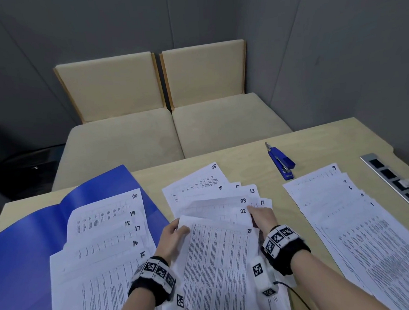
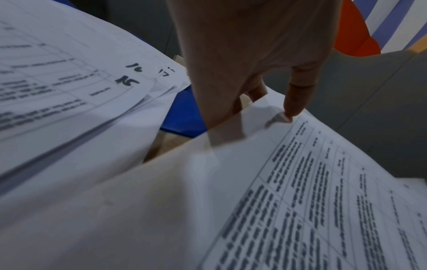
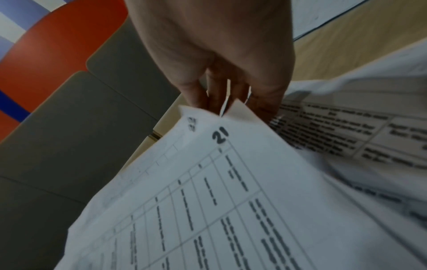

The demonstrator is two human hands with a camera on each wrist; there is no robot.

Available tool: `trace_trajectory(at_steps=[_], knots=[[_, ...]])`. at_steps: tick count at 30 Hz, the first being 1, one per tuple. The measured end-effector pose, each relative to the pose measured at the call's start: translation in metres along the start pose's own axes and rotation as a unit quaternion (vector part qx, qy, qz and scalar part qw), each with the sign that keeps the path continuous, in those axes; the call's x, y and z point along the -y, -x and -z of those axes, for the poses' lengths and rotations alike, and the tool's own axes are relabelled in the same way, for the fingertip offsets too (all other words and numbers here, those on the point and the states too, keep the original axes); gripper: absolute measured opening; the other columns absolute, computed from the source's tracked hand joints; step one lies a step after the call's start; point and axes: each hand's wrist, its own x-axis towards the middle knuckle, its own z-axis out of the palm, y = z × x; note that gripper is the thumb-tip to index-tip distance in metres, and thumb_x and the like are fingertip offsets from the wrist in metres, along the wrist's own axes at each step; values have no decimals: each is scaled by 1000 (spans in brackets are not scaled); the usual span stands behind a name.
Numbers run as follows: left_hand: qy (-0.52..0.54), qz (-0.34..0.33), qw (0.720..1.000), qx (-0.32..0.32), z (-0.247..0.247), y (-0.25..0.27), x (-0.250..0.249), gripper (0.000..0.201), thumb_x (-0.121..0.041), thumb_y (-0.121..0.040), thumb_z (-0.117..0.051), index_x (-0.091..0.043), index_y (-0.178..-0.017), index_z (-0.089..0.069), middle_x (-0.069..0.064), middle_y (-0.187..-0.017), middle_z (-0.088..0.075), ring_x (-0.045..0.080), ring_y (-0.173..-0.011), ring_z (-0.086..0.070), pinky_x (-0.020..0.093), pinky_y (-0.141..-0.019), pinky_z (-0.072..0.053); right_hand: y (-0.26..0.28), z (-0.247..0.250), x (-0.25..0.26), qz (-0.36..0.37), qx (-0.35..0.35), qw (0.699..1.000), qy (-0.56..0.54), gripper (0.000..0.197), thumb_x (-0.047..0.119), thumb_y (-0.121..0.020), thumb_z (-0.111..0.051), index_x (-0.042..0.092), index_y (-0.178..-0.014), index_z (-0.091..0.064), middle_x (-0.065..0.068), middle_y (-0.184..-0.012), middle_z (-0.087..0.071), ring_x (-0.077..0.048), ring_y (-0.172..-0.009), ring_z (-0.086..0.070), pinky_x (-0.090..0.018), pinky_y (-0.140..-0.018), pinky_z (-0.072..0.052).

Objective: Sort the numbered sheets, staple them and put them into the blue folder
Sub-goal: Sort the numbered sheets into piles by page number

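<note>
An open blue folder lies at the table's left, with sheets 15 to 20 fanned on it. The middle pile shows 25, 10, 13, 23, 11 and 22. Sheet 21 sits on top, lifted at its far edge. My left hand pinches its far left corner, thumb on top and fingers underneath. My right hand grips the far right corner, where sheet 21 and 22 lie together. At the right is a third pile showing 9, 7, 6 and 1. A blue stapler lies beyond it.
Two beige chairs stand against the far side of the wooden table. A metal socket strip is set into the table's right edge. A dark bag sits on the floor at the left.
</note>
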Motion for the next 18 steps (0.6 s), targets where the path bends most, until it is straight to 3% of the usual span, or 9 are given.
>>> trace_trajectory(at_steps=[2,4,5,7,10,12,14,16,18], knots=[[-62,-29,998,-9,2,-1,3,8,-16,-81,-63,-13,-86,-67,1,-80,-72,25,-83,-65,40,-85,-53,3,2,-2,-4,3,999,32,28,20,-68,-70,16,-52,-47,-6,-63,-54,-20,-70,-52,-28,-66,-37],[-114,-33,993,-12,2,-3,5,16,-11,-86,-64,-24,-94,-65,-19,-84,-72,15,-92,-66,28,-83,-53,7,9,0,18,-42,996,80,18,14,-75,-69,15,-63,-55,-5,-73,-57,-23,-74,-55,-28,-69,-42],[-132,-29,991,-19,3,-4,8,25,-9,-86,-64,-22,-108,-63,-20,-101,-68,17,-106,-62,26,-90,-50,8,13,2,35,-79,991,101,10,12,-77,-67,15,-77,-57,-6,-87,-58,-26,-80,-57,-30,-74,-46],[-165,-40,985,-15,5,-7,12,50,-15,-84,-66,-8,-132,-53,-4,-131,-56,21,-129,-48,35,-108,-39,0,23,1,40,-133,983,123,24,7,-78,-62,14,-99,-52,-9,-111,-54,-31,-93,-59,-37,-87,-49],[-200,-53,978,-9,7,-10,16,43,-23,-75,-67,-16,-117,-63,-3,-118,-67,21,-120,-56,37,-104,-43,-6,31,7,8,-108,986,129,38,4,-80,-60,-3,-118,-57,-20,-124,-59,-35,-111,-58,-38,-95,-47],[-217,-51,975,-14,1,-6,10,29,-4,-83,-63,-32,-92,-61,-25,-88,-70,6,-100,-59,23,-90,-40,-8,32,12,-4,-89,987,134,26,4,-80,-62,-10,-101,-67,-25,-107,-67,-38,-105,-61,-40,-89,-49],[-211,-48,976,-15,-4,-4,8,38,4,-85,-60,-33,-85,-56,-34,-77,-64,0,-94,-55,17,-87,-33,-5,30,16,-8,-88,986,139,17,5,-76,-63,2,-60,-61,-17,-69,-61,-32,-79,-59,-33,-70,-47],[-194,-51,979,-22,-4,-8,13,30,2,-86,-61,-16,-109,-62,-17,-107,-61,10,-112,-50,21,-94,-33,-10,29,16,-25,-98,987,122,25,6,-72,-66,6,-54,-49,-10,-63,-56,-26,-68,-54,-30,-62,-44],[-195,-43,979,-30,-1,-10,16,41,-2,-85,-63,-7,-125,-57,-3,-122,-56,14,-120,-48,25,-99,-36,-13,28,14,-37,-93,989,107,13,10,-70,-71,1,-69,-61,-14,-81,-67,-27,-75,-64,-31,-66,-51]])
